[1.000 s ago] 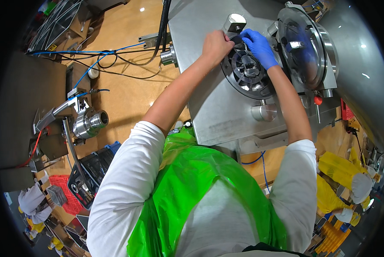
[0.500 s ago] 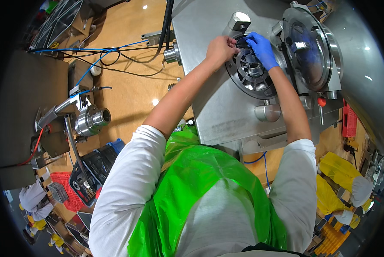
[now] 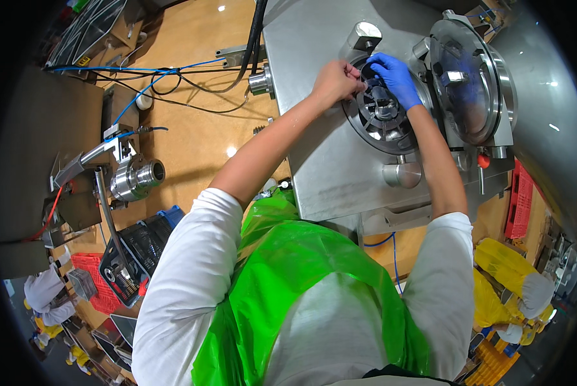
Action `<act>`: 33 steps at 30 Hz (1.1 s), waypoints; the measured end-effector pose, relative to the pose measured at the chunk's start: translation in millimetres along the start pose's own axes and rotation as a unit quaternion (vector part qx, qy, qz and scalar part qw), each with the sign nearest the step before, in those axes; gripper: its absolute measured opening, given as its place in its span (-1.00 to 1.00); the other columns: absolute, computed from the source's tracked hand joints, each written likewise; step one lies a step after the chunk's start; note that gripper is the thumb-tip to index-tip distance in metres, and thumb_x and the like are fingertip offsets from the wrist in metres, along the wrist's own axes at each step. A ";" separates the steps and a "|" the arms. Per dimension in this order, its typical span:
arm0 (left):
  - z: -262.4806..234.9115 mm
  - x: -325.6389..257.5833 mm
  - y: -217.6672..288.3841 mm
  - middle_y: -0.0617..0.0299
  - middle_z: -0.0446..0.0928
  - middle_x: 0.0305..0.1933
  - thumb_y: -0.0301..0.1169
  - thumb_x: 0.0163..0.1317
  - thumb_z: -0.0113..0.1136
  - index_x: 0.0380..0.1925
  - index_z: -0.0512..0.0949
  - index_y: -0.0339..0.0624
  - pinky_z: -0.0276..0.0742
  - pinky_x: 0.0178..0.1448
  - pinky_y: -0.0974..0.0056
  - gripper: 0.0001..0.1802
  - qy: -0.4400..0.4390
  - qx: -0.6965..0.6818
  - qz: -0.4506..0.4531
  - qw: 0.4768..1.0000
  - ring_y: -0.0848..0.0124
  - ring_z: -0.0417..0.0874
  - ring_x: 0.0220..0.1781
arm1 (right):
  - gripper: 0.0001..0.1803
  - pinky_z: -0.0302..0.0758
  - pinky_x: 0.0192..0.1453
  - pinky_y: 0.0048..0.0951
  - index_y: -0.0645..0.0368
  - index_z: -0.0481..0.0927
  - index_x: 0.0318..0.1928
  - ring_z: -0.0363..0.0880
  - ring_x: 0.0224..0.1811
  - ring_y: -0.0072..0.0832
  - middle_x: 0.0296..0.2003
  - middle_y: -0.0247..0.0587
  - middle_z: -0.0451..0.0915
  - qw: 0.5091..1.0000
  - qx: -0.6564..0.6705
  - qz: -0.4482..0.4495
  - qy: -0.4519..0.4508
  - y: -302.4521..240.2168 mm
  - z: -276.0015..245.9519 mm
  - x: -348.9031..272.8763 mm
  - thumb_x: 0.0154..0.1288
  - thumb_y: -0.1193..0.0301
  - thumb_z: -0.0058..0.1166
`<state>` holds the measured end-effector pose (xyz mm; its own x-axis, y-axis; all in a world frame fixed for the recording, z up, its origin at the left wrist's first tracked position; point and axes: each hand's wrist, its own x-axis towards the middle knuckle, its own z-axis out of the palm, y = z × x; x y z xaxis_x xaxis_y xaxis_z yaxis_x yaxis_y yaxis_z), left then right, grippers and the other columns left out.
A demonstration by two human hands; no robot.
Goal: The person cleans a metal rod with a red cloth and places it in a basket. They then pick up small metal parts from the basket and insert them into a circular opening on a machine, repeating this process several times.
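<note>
A round metal pump housing (image 3: pixel 396 149) lies open on the steel machine top, with a slotted rotor (image 3: pixel 385 113) and dark vanes inside. My bare left hand (image 3: pixel 337 82) is at the housing's far left rim, its thumb and fingers pinched together; what is between them, if anything, is too small to make out. My right hand (image 3: pixel 395 78), in a blue glove, reaches over the far side of the rotor. Its fingers curl down onto a dark part at the rim, and their tips are partly hidden.
A hinged round cover (image 3: pixel 463 80) stands open right of the housing. Metal knobs (image 3: pixel 402 172) flank it. Left are a metal fitting (image 3: pixel 137 179), cables, a black tool case (image 3: pixel 150 248) and a red crate (image 3: pixel 95 280). People in yellow work at lower right.
My left hand has shifted slightly nearer and to the right along the housing rim, fingers still pinched. My right hand stays over the rotor's far side. The view has shifted a little.
</note>
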<state>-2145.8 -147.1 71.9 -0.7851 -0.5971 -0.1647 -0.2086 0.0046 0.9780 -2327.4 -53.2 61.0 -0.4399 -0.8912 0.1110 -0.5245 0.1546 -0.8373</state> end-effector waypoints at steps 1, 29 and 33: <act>0.3 -2.5 -2.4 0.27 0.58 -0.43 -0.46 -0.11 0.48 -0.31 0.54 -0.31 0.57 -0.41 0.39 -0.64 0.016 0.010 0.009 1.000 0.50 0.62 -0.46 | -0.83 0.51 -0.20 -0.45 0.19 0.59 -0.15 0.59 -0.32 -0.48 -0.31 -0.24 0.64 1.000 -0.010 -0.011 -0.025 -7.8 0.8 1.0 0.26 0.48 0.05; 3.0 -21.0 12.1 0.23 0.60 -0.41 -0.33 -0.12 0.44 -0.32 0.50 -0.25 0.54 -0.26 0.32 -0.61 0.061 0.186 0.042 0.980 0.39 0.64 -0.39 | -0.85 0.55 -0.25 -0.41 0.06 0.56 -0.14 0.60 -0.30 -0.39 -0.24 -0.23 0.58 0.994 -0.095 -0.049 -0.006 -18.0 -1.8 -0.7 0.30 0.39 0.06; 0.7 -18.9 13.3 0.19 0.61 -0.37 -0.28 -0.15 0.42 -0.32 0.49 -0.21 0.53 -0.20 0.27 -0.59 0.052 0.196 0.022 0.979 0.33 0.64 -0.35 | -0.86 0.50 -0.13 -0.29 0.08 0.52 -0.15 0.58 -0.21 -0.22 -0.22 -0.16 0.57 0.985 -0.154 -0.076 -0.015 -18.6 -2.5 3.2 0.29 0.39 0.03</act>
<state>-2134.2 -135.2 88.0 -0.7389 -0.6678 -0.0895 -0.3994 0.3272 0.8564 -2320.8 -57.9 78.3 -0.3201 -0.9253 0.2035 -0.7813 0.1364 -0.6091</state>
